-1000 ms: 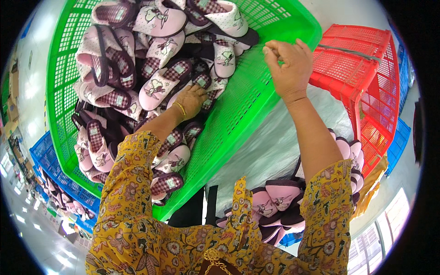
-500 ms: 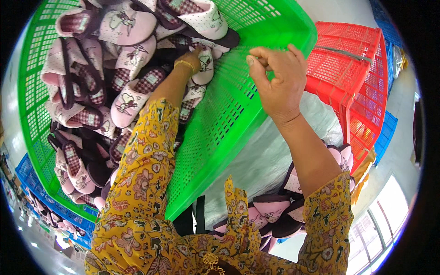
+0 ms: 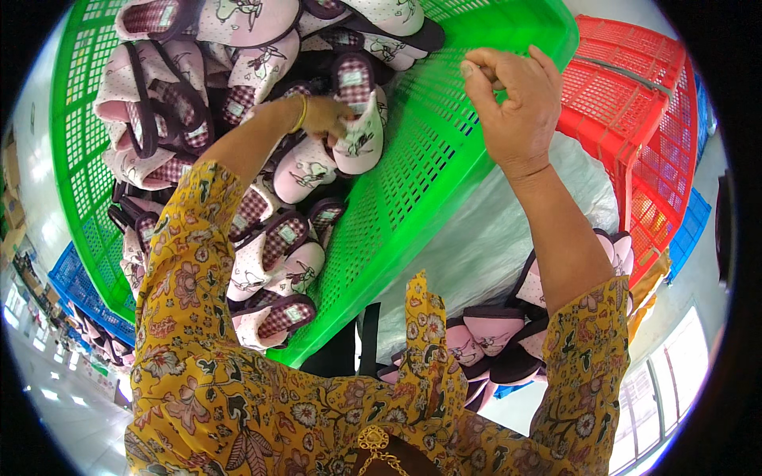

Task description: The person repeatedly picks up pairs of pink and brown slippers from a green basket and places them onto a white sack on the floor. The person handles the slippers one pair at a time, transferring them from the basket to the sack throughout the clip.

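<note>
A large green plastic basket is heaped with pink and white slippers that have dark soles and checked insoles. Inside it, my left hand closes around one slipper, its toe towards me and its checked insole showing at the far end. Another pink slipper lies just under that hand. My right hand is raised over the basket's right rim, fingers loosely curled and apart, with nothing visible in it.
Red plastic baskets stand at the right. Below my right forearm, more slippers lie by a pale translucent sheet. A blue basket with slippers is at the left, and another blue crate at far right.
My left hand has come nearer and has drawn a slipper upright from the heap. The view has shifted, and my right hand keeps nearly the same pose.
</note>
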Tool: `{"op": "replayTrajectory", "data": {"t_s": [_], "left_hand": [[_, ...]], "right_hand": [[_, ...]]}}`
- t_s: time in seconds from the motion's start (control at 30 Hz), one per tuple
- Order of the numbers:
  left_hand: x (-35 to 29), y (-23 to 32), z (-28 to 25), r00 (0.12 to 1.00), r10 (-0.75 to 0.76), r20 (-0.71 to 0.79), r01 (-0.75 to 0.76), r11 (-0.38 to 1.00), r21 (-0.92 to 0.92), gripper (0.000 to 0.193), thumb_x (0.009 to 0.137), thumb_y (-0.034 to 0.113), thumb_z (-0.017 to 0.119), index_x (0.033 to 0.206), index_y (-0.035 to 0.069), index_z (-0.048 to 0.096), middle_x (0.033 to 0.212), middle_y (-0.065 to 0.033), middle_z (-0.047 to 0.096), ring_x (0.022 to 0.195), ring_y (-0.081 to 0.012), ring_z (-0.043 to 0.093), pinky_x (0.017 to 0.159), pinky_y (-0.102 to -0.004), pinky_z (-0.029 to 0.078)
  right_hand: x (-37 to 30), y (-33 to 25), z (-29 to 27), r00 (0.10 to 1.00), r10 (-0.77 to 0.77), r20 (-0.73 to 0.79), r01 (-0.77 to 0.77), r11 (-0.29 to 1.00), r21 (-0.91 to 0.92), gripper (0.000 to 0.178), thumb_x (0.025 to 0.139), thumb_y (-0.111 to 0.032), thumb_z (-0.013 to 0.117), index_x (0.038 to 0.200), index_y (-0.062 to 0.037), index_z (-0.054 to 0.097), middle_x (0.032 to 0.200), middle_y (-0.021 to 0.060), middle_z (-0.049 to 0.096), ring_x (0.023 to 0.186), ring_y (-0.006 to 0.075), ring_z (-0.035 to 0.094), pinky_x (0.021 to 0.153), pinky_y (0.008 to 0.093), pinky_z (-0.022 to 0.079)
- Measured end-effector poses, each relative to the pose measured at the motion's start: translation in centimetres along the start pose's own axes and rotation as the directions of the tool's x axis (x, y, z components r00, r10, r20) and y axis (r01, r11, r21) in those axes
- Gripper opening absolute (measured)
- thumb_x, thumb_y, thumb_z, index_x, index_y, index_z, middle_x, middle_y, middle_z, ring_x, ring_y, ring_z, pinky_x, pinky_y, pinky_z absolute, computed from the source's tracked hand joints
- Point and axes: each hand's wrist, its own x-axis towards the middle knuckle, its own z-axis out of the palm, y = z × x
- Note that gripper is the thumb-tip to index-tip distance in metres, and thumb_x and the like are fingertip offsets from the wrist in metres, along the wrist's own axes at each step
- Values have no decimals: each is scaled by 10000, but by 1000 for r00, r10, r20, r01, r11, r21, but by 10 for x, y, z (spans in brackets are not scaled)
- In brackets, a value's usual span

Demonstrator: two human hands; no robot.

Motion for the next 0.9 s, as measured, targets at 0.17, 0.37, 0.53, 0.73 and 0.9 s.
{"op": "replayTrajectory", "data": {"t_s": [0.17, 0.37, 0.53, 0.73, 0.9], "left_hand": [[-28, -25, 49, 994, -29, -101, 44, 988, 150, 464, 860, 238, 599, 1251, 12, 491, 904, -134, 667, 734, -223, 620, 658, -354, 507], [-30, -22, 100, 815, 163, -557, 87, 915, 394, 407, 897, 243, 549, 1193, -19, 450, 965, -237, 638, 875, -377, 637, 740, -437, 505], [-19, -14, 112, 913, 9, -408, 208, 850, 483, 404, 858, 245, 567, 1183, 22, 475, 1048, -204, 642, 966, -351, 630, 795, -421, 503], [-58, 32, 112, 801, -45, -597, 290, 901, 322, 471, 781, 199, 643, 1177, 21, 459, 1074, -224, 630, 986, -364, 622, 828, -416, 495], [-145, 56, 135, 578, -76, -813, -311, 900, -305, 515, 762, -34, 674, 1231, 0, 463, 1105, -106, 626, 981, -160, 603, 799, -278, 503]], "right_hand": [[4, -6, 4, 1000, -18, 8, 18, 1000, 8, 55, 767, -178, 707, 797, -161, 664, 645, -56, 614, 637, 147, 571, 914, 363, 409], [3, -4, 4, 1000, 3, -13, -3, 1000, 16, 42, 777, -191, 689, 795, -162, 665, 648, -52, 618, 635, 152, 569, 914, 363, 408], [4, -3, 2, 1000, 13, 0, -13, 1000, 9, 35, 780, -193, 672, 789, -161, 662, 662, -44, 630, 639, 163, 572, 919, 354, 404], [-3, 2, 8, 999, 32, -30, -31, 999, 24, 65, 785, -215, 662, 781, -150, 656, 671, -43, 636, 687, 161, 588, 943, 360, 397], [-3, 0, 2, 998, 65, 3, -65, 997, 31, 127, 786, -245, 669, 875, -154, 668, 735, -30, 660, 754, 184, 603, 979, 369, 383]]}}
